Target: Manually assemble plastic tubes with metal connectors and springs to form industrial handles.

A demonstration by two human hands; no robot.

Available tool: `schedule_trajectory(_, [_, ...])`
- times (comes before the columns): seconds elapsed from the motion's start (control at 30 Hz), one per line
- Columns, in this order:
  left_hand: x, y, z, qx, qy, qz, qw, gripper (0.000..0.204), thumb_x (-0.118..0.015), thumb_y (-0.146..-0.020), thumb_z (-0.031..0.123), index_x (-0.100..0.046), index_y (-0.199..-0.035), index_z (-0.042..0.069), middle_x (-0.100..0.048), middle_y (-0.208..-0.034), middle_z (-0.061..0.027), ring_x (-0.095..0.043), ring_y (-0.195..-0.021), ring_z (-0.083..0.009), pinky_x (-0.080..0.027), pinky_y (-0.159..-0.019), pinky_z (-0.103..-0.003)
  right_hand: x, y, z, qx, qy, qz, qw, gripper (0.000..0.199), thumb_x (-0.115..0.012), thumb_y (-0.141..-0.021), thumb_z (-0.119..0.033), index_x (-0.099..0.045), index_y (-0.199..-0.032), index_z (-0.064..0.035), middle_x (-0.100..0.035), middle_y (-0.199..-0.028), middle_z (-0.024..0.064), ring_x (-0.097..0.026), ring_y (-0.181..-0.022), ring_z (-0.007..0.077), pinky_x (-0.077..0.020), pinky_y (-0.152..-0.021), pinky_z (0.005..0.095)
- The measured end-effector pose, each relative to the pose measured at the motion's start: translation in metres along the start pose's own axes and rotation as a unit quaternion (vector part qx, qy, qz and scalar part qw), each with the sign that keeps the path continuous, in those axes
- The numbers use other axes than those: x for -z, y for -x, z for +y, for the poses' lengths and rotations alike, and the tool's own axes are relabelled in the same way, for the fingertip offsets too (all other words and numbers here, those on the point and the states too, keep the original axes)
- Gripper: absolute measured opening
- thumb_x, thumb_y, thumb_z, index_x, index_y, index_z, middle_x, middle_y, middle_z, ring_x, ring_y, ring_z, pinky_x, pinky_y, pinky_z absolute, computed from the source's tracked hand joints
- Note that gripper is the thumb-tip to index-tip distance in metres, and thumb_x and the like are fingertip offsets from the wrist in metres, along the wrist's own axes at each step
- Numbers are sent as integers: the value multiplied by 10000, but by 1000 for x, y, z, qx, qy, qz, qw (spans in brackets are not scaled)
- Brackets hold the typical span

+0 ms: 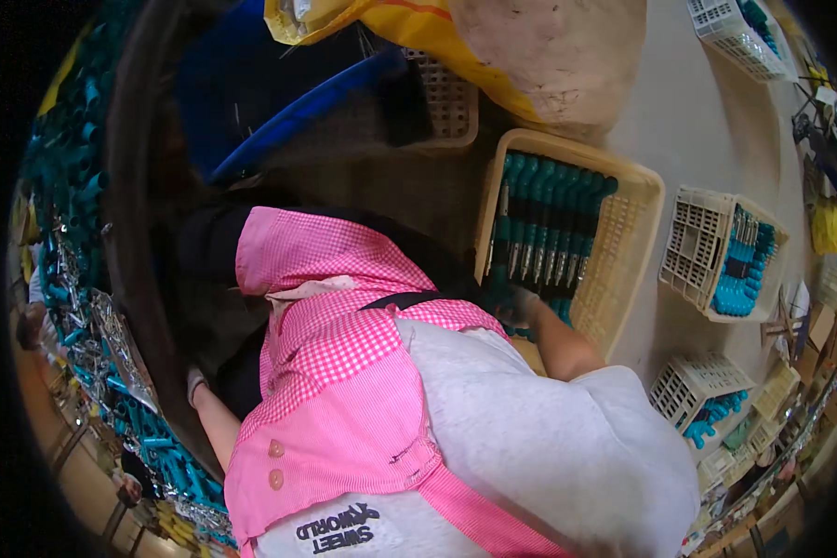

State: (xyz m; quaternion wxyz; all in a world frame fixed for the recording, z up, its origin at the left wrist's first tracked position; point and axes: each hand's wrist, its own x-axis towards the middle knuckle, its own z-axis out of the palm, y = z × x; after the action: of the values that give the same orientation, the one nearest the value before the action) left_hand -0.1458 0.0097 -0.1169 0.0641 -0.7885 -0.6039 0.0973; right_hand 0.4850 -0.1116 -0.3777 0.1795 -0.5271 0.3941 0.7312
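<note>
My right hand (523,308), in a pale glove, reaches down into a cream plastic basket (634,232) at its near left corner. It is at a row of teal-handled tools (541,214) with dark middles and shiny metal ends, laid side by side. Shadow hides its fingers, so I cannot see whether it grips one. My left hand (195,383), also gloved, is low beside the dark edge of the worktable (135,232) at left. Its fingers are mostly hidden. On that table lies a heap of teal tubes (88,186) and shiny metal parts (70,265).
A blue tub (298,112) and a yellow-and-white sack (539,56) stand ahead, by another cream crate (451,102). Along the right are white crates (693,237) holding teal-handled tools. My pink checked apron (344,344) covers the middle. Other people show at the far left.
</note>
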Motion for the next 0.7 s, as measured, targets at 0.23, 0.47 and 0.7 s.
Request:
schedule_trajectory(0.23, [-3, -9, 10, 26, 39, 20, 999, 539, -419, -897, 376, -362, -1363, 110, -332, -1419, -130, -332, -1293, -292, -247, -1078, -413, 12, -8, 28, 46, 87, 6, 995, 226, -543, -870, -330, -557, -927, -111, -530, -754, 81, -536, -668, 225, -467, -541, 291])
schedule_trajectory(0.47, [1, -1, -6, 200, 42, 71, 976, 579, -427, -894, 381, -331, -1392, 102, -297, -1448, -137, -305, -1320, -297, -222, -1102, -412, -37, 102, 17, 163, 374, 14, 913, 226, -538, -874, -287, -577, -939, -74, -569, -811, 86, -555, -700, 200, -470, -578, 284])
schedule_trajectory(0.7, [31, 75, 17, 391, -35, -195, 899, 445, -385, -908, 283, -451, -1306, 95, -450, -1338, -136, -414, -1238, -287, -304, -1044, -377, -206, 220, -26, 235, 720, -49, 651, 229, -533, -878, -244, -598, -951, -36, -607, -867, 91, -574, -733, 174, -473, -614, 278])
